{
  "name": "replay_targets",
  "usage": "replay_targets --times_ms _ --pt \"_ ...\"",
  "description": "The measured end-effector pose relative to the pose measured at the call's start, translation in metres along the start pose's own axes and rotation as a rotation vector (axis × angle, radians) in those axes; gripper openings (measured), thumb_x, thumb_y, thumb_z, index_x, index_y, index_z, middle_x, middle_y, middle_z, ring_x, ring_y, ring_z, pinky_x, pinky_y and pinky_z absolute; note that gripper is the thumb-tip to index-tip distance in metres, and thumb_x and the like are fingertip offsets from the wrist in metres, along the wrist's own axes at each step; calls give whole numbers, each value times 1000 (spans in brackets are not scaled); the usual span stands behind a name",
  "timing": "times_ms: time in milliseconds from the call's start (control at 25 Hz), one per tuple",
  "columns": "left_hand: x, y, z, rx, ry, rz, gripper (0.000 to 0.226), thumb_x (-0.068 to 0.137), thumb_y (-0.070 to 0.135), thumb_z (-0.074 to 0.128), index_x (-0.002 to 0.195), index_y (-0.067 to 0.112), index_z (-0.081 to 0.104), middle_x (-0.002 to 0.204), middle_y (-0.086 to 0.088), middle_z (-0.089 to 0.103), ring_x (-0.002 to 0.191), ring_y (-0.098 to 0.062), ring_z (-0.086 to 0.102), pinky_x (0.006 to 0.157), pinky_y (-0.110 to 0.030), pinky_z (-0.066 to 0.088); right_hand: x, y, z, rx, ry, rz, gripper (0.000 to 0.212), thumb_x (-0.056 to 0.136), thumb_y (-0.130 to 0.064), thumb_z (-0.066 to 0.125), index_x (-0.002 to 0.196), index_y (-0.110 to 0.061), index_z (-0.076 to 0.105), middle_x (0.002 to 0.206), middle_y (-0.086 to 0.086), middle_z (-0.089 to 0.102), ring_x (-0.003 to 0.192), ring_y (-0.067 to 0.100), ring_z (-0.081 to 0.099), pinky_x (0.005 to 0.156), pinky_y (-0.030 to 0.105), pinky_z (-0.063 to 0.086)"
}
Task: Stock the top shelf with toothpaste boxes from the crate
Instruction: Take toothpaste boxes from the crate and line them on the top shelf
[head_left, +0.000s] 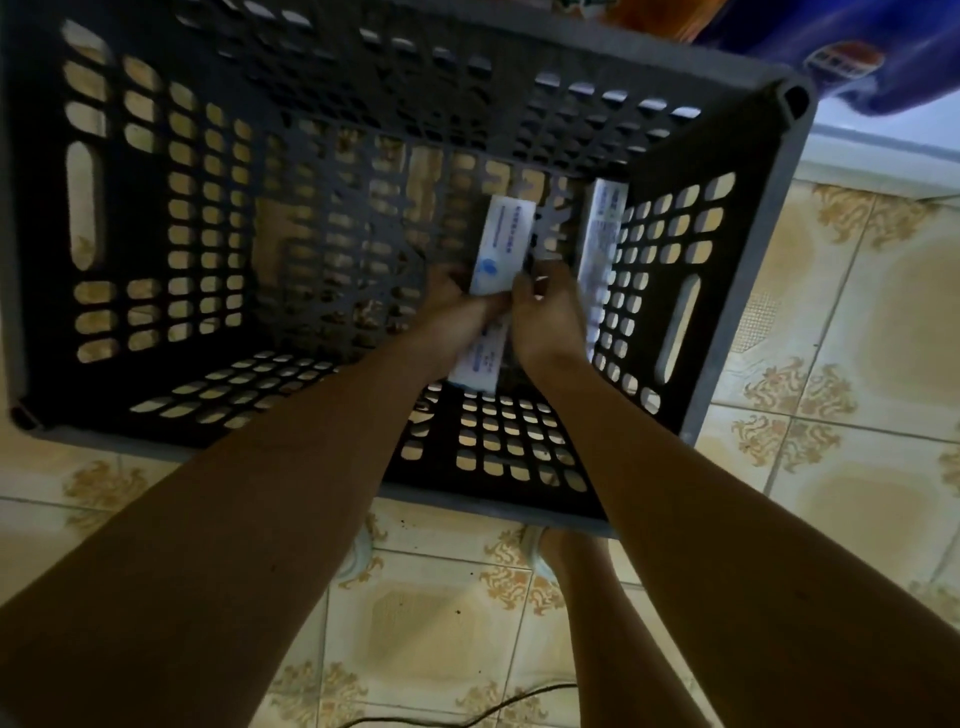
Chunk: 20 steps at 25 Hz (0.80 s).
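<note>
Two toothpaste boxes remain in the crate (789, 218): one box (501, 244) is gripped by left hand (457, 306) and right hand (545, 306), fingers curled round it for lifting; second box (600, 244) is leaned against the right wall.

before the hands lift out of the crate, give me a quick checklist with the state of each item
1. Left hand grips the white toothpaste box with blue print: ok.
2. Right hand has a firm hold on that box: cannot tell, its fingers curl beside the edge.
3. Second white box leaning on the crate's right wall left free: ok.
4. Way up out of the dark perforated plastic crate unobstructed: ok.
5. Top shelf has room: cannot tell, out of view.
</note>
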<state>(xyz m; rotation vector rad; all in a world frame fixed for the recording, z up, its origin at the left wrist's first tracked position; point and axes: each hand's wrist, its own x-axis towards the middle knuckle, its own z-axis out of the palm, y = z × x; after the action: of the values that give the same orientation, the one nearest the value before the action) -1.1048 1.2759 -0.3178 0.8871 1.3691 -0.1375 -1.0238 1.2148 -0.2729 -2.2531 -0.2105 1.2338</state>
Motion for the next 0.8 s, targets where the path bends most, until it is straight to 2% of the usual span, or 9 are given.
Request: replay_targets --times_ms 120,240,320,400,480,560,680,720,800 --pt "-5 -4 -4 65 -32 -9 53 74 16 79 124 14 59 110 -5 70 96 -22 69 81 -43 58 4 5 -7 -197 196 99 50 95 -15 55 140 -14 33 138 8 43 118 20 49 101 42 48" --pt "-6 -3 -6 123 81 29 57 76 3 75 118 12 39 100 1 56 86 -13 58 64 -26 49 11 4 -9 -256 200 123 65 91 -7 59 146 -11 25 144 14 42 133 28 44 108 45 43" --pt "-5 -5 -7 166 105 63 62 74 -4 74 117 13 34 96 4 51 81 -7 53 59 -20 44 17 5 -8 -344 186 116 72 87 0 63 147 -10 23 148 17 36 137 28 40 112 42 39" --pt "-4 -8 -8 151 70 85 65 71 2 81 122 8 42 100 2 58 86 -9 57 68 -24 52 23 12 -6 -462 198 77 82 79 5 71 146 -9 25 150 19 28 137 28 39 113 40 38" --pt "-3 -11 -8 128 52 81 59 74 20 83 123 8 51 104 -2 64 90 -11 62 73 -28 55 30 22 -2 -492 244 45 83 77 0 74 145 -9 27 147 18 34 134 27 44 109 41 43" --pt "-3 -10 -9 60 74 80 53 81 32 77 124 12 53 104 0 64 90 -7 60 68 -20 47 35 28 0 -263 252 147 66 85 -7 68 140 -14 33 132 7 49 123 22 53 95 34 49" --pt "-2 -10 -15 -29 126 46 47 84 36 74 121 14 53 100 2 62 88 -7 58 69 -24 42 34 25 -10 212 102 305 42 90 -4 56 128 -18 43 112 0 53 101 18 58 65 24 48" --pt "-3 -9 -18 -73 145 25 51 82 35 76 121 14 52 102 1 62 89 -9 58 71 -27 42 30 23 -16 320 26 345 39 92 -5 53 128 -18 46 109 1 56 96 19 58 63 28 49" --pt "-8 -7 -23 -134 181 0 50 78 27 80 117 15 50 102 -1 62 91 -11 59 73 -29 44 17 15 -25 436 -121 414 33 93 -14 47 126 -15 51 101 5 60 92 23 60 77 43 52"
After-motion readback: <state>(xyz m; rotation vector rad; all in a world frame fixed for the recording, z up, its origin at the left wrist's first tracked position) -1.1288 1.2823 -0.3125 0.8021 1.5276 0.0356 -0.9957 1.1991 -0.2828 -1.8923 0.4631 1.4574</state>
